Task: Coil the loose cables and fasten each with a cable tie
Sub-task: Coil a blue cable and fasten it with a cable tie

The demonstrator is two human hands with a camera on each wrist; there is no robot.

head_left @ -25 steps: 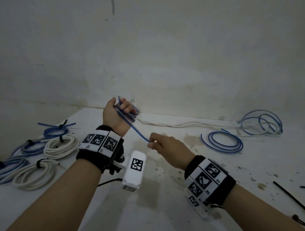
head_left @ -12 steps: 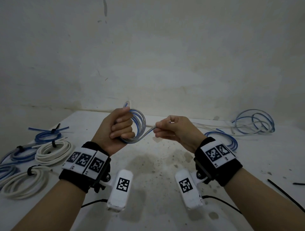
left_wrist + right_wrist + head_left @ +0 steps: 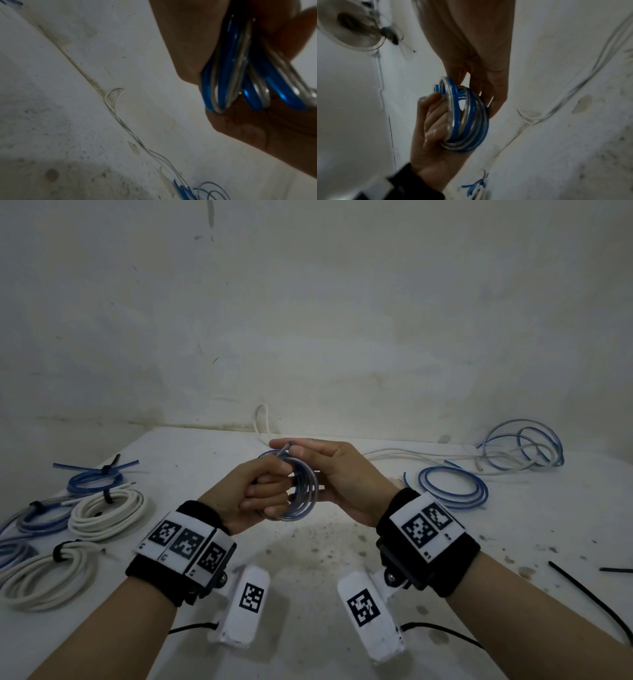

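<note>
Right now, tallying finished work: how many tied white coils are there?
2, both left on the table: far white coil, near white coil closer to the person. Others may lie off-frame.

The right hand (image 3: 337,474) moved in against the left hand (image 3: 251,491), and the blue cable (image 3: 303,493) became a full coil.

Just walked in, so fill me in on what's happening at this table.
A person is coiling a blue-and-clear cable above the white table. The left hand grips the small coil wound round its fingers, and the right hand pinches the cable's loose end at the top of the coil. It has no tie yet. Tied coils lie to the left, loose cables to the right, and black cable ties at the right edge.
</note>
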